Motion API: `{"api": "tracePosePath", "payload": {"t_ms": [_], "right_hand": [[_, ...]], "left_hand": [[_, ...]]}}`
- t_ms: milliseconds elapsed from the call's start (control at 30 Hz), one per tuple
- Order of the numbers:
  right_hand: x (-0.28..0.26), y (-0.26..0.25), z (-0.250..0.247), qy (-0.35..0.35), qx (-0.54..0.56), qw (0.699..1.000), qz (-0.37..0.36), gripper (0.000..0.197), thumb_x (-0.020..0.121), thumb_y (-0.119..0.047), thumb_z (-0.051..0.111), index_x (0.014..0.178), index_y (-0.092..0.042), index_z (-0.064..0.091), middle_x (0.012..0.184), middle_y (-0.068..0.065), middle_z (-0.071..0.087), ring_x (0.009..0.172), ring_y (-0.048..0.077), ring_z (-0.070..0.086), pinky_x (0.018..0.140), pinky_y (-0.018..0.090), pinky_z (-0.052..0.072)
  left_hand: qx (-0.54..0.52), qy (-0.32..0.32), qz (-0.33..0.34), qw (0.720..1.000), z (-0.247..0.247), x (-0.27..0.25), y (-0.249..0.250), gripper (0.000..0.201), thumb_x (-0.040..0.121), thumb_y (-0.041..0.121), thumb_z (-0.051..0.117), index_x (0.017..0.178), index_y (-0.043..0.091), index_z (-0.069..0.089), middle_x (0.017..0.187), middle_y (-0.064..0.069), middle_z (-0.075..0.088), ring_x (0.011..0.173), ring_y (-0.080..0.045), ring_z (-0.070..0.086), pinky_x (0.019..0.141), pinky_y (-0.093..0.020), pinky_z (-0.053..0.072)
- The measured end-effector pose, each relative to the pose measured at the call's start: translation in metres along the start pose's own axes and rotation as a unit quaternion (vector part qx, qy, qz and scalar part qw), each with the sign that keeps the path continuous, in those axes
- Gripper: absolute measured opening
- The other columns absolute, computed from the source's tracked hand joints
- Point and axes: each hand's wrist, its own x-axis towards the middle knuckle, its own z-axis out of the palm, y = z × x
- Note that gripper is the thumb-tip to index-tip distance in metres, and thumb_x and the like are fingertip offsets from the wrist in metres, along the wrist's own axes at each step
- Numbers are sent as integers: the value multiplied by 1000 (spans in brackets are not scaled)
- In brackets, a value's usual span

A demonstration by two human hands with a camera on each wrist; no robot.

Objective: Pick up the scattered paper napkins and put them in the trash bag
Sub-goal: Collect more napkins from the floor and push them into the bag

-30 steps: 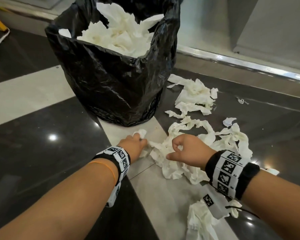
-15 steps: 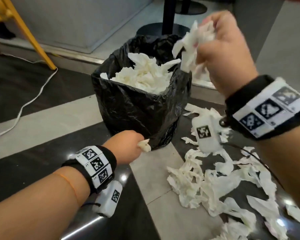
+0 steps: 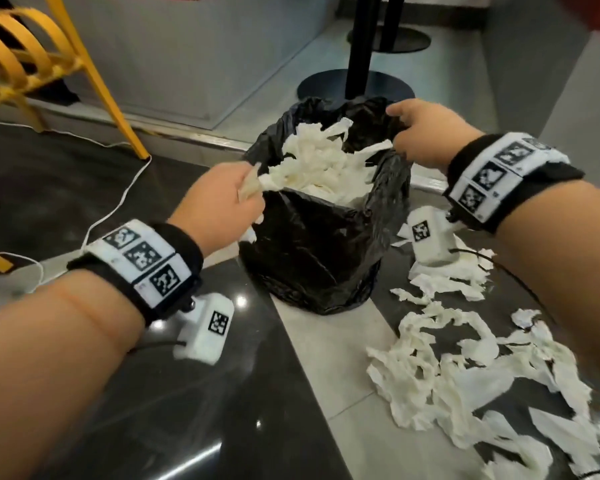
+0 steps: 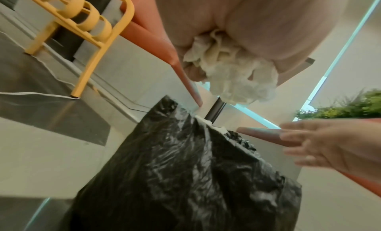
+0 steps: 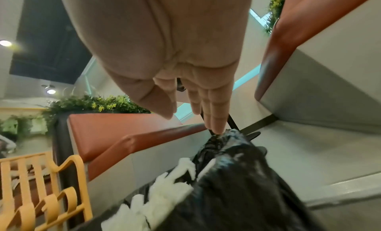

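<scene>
Left hand [image 3: 219,202] fingers clutching crumpled napkin [image 4: 233,74] beside trash bag [image 3: 312,244], right hand [image 3: 426,133] fingers straight

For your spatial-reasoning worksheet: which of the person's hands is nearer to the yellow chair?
Left. The left hand, gripping a crumpled napkin, is at the trash bag's near-left rim, on the yellow chair's side. The right hand is open over the bag's far-right rim, farther away.

left hand [image 3: 222,202] fingers curled in a closed grip; right hand [image 3: 426,133] fingers extended, relaxed.
</scene>
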Motion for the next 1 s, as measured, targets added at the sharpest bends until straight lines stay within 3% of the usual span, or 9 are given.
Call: {"api": "tracePosePath", "payload": {"t_ms": [100, 267, 433, 567, 667, 800, 867, 933, 1000], "right_hand": [[-43, 35, -5, 0, 11, 1000, 14, 52, 84, -6, 52, 134, -24, 50, 138, 8, 51, 97, 21, 54, 81, 25, 37], [-90, 81, -2, -48, 15, 995, 82, 47, 82, -6, 55, 124, -28, 57, 97, 6, 63, 65, 27, 57, 60, 29, 45], [-107, 119, 8, -51, 14, 992, 112, 47, 83, -7, 58, 126, -25, 57, 116, -2, 59, 88, 12, 58, 78, 20, 42], [-141, 151, 24, -121, -6, 981, 150, 44, 82, -10, 59, 123, -26, 58, 114, -5, 62, 91, 15, 57, 79, 26, 47], [-174, 171, 29, -229, -99, 957, 145, 42, 84, -11, 59, 124, -24, 59, 127, 2, 59, 110, 21, 57, 91, 30, 45], [-211, 201, 40, -262, -119, 945, 153, 37, 83, -13, 57, 117, -28, 62, 121, -4, 62, 96, 11, 54, 85, 21, 37], [-233, 214, 46, -230, -79, 954, 175, 35, 83, -11, 58, 114, -25, 64, 115, -5, 63, 102, 14, 57, 86, 21, 38], [-260, 225, 49, -241, -46, 949, 198, 33, 83, -10, 59, 114, -21, 64, 113, -4, 65, 104, 15, 59, 85, 21, 43], [-287, 235, 51, -268, -30, 939, 211, 31, 84, -13, 60, 113, -22, 65, 102, -12, 64, 89, 6, 58, 72, 15, 43]], "left_hand": [[8, 16, -8, 1000, 6, 37, 18, 22, 90, 29, 48, 84, 8, 49, 77, -3, 50, 71, -24, 47, 57, -32, 33], [58, 51, 14, 997, 25, 91, 42, 61, 85, 52, 55, 123, 7, 38, 129, -15, 36, 115, -31, 42, 95, -40, 38], [143, -163, -17, 976, 47, 110, 44, 98, 71, 71, 57, 143, 15, 24, 152, -11, 29, 137, -35, 31, 113, -53, 26], [166, -35, 118, 978, 76, 67, 52, 61, 81, 50, 55, 129, 17, 39, 141, -13, 39, 136, -38, 29, 112, -62, 18], [109, -72, 223, 966, 121, -2, 76, 46, 78, 42, 56, 114, 15, 51, 125, -13, 49, 117, -38, 44, 105, -51, 31], [88, -220, 365, 900, 208, -115, 107, 35, 64, 28, 71, 96, 16, 64, 107, -9, 63, 94, -34, 58, 86, -45, 49], [68, -310, 408, 856, 244, -168, 127, 41, 67, 20, 70, 107, 19, 62, 122, -13, 59, 105, -38, 56, 90, -50, 48], [73, -435, 412, 797, 272, -218, 142, 52, 81, 20, 60, 129, 29, 46, 152, -16, 27, 135, -44, 27, 106, -58, 29], [125, -522, 386, 750, 292, -254, 147, 52, 87, 23, 55, 135, 33, 37, 160, -11, -2, 142, -47, -6, 113, -61, 11]]}}
